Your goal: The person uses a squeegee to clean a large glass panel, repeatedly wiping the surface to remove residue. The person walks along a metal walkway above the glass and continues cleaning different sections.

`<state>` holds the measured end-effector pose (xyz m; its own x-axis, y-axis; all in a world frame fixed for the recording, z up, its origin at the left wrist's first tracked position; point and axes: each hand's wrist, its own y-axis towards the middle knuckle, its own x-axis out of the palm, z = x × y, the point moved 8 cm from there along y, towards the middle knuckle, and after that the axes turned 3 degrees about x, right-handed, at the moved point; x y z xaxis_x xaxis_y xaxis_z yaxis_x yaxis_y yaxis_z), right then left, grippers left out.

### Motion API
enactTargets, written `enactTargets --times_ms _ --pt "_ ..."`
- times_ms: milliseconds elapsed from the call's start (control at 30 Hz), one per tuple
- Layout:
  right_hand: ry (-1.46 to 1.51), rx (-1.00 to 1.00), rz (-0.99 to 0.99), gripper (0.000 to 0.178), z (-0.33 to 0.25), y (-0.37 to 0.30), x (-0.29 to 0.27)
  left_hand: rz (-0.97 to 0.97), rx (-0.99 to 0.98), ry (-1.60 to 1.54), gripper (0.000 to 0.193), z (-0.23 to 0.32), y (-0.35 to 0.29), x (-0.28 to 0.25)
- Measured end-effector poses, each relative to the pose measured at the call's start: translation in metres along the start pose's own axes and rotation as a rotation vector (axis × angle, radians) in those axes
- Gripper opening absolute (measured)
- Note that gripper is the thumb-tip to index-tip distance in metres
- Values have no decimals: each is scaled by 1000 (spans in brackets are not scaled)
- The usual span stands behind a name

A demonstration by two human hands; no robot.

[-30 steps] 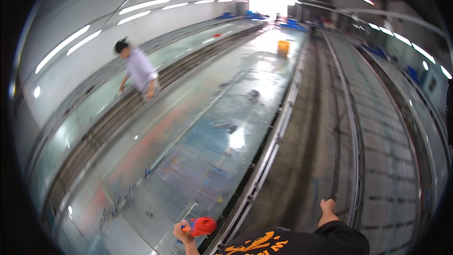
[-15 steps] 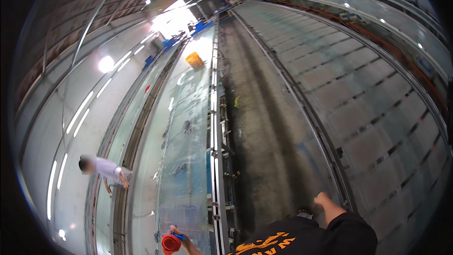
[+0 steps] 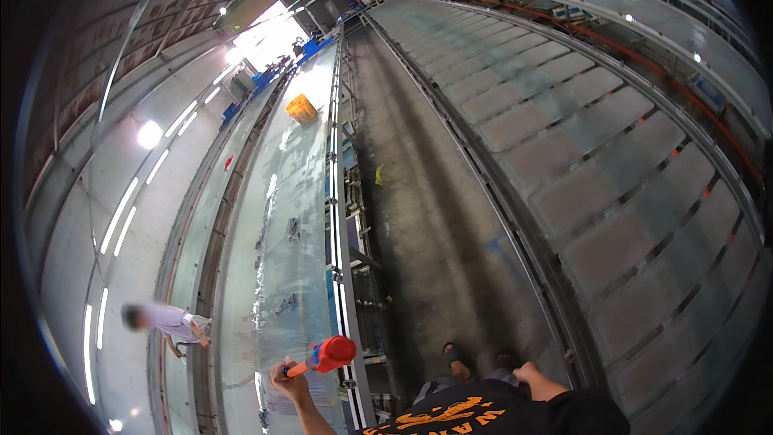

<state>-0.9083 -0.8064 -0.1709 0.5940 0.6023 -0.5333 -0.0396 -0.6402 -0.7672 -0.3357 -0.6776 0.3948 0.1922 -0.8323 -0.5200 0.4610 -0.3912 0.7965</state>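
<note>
My left hand (image 3: 288, 379) is closed around the orange-and-blue handle of a red, round-ended tool (image 3: 335, 351), whose exact kind I cannot make out. It is held above the near end of a long, glossy glass-topped table (image 3: 241, 306), with the red end toward the table's right rail. Dark smudges (image 3: 287, 303) mark the tabletop ahead of it. My right hand (image 3: 527, 373) hangs low on the right, over the aisle near the other long table's rail. Its fingers look curled in, and nothing shows in them.
A yellow-orange bucket (image 3: 300, 109) stands farther along the left table. The concrete aisle (image 3: 427, 217) runs between it and a long table with rows of pale rectangular panels (image 3: 596, 193). A yellow scrap (image 3: 379, 174) lies on the floor. Another person (image 3: 173, 322) is at the far left.
The red tool has been raised and swung to the right, bringing its orange handle into sight. My right hand has dropped lower. The view has shifted, and my feet now show.
</note>
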Motion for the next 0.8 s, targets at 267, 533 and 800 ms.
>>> enactTargets --times_ms 267,533,800 --pt "-100 148 -255 40 -5 -28 -24 -25 -39 62 42 -79 -23 33" --pt "-680 -152 -136 32 -159 100 -51 79 -286 -30 40 -220 -59 32" --pt "-369 -618 -170 99 -548 22 104 118 -560 26 42 -308 -135 2"
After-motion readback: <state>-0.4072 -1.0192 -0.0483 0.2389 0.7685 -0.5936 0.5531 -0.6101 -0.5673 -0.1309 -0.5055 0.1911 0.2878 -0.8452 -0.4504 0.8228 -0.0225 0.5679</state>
